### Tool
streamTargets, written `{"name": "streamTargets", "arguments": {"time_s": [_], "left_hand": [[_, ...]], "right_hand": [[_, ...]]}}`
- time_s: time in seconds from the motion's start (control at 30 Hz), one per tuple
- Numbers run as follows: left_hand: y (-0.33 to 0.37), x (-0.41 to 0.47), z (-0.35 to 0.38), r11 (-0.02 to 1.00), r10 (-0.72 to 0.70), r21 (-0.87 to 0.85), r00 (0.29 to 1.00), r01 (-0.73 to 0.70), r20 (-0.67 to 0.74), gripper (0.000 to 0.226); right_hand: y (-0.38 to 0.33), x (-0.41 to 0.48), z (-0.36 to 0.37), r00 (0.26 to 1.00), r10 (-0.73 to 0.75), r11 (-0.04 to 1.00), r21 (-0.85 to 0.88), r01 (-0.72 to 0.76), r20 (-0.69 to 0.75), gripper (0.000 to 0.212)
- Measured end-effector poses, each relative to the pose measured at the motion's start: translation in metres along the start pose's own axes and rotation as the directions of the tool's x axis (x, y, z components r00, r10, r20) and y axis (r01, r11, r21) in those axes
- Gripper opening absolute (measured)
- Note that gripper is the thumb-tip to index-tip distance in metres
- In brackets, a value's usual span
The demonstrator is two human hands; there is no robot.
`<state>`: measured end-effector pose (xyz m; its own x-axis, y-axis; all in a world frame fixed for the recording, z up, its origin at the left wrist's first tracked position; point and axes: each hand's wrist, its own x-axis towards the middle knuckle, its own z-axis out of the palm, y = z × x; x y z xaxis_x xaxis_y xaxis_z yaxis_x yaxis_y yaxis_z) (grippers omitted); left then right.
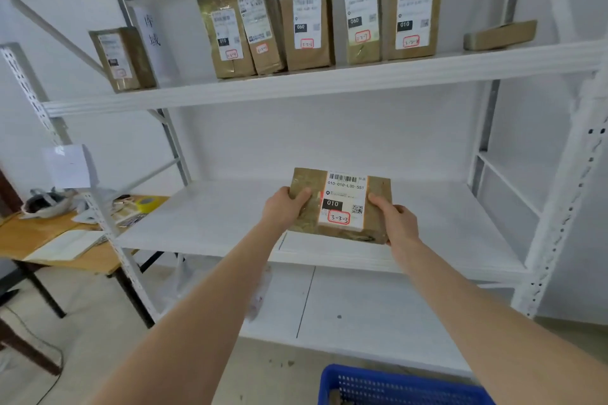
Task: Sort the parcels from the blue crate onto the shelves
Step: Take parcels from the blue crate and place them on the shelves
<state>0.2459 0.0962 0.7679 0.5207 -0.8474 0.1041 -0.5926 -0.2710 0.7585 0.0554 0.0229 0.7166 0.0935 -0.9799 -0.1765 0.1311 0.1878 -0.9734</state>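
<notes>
white metal rack (559,194) across nearly the whole view. at its centre, the middle shelf (197,223), a plain white board.

one level above the middle shelf: upper shelf (296,85), with brown parcels (306,16) standing upright in a row, labels facing out, and one flat parcel (500,34) at the far right end. one level below the middle shelf: bottom shelf (362,306).

left of the middle shelf, past the rack's post: wooden counter (39,233) carrying papers and a yellow tape roll (144,204).

below and in front of the middle shelf, at the lower edge of view: blue crate (394,385), only its rim and perforated wall showing.

over the front half of the middle shelf, right of centre: held parcel (378,187), brown, tilted with its face toward the camera. touching the board or just above it: cannot tell.

left hand (283,207) at the parcel's left end, right hand (398,220) at its right end, both clamped on it.

white label (342,197) on the face between the two hands, printed 010, with 3-3-3 handwritten in a red box.

fingers (301,196): left thumb pressed on the face, right thumb likewise, just beside the label. remaining fingers curled behind the parcel, mostly out of sight.
</notes>
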Motion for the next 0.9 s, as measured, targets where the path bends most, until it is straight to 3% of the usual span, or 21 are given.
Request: {"name": "streamTargets", "arguments": {"time_s": [0.33, 0.47, 0.57, 0.9], "left_hand": [[-0.090, 0.038, -0.087, 0.999, 0.035, 0.015, 0.998, -0.034, -0.043, 0.040], [-0.124, 0.056, -0.112, 1.000, 0.007, 0.025, 0.997, -0.005, -0.075, 0.038], [-0.149, 0.075, -0.128, 0.999, -0.005, 0.040, 0.994, 0.010, -0.109, 0.037], [-0.245, 0.191, -0.182, 0.986, -0.053, 0.146, 0.985, 0.078, -0.164, 0.038]], "right_hand": [[0.029, -0.019, 0.126, 0.998, -0.052, 0.998, -0.036, 0.052, -0.018, 0.079], [0.039, -0.015, 0.174, 0.997, -0.074, 0.996, -0.059, 0.073, -0.009, 0.061], [0.047, -0.002, 0.209, 0.995, -0.101, 0.991, -0.085, 0.100, -0.006, 0.048], [0.085, 0.082, 0.350, 0.991, -0.086, 0.984, -0.147, 0.101, 0.107, 0.055]]}}
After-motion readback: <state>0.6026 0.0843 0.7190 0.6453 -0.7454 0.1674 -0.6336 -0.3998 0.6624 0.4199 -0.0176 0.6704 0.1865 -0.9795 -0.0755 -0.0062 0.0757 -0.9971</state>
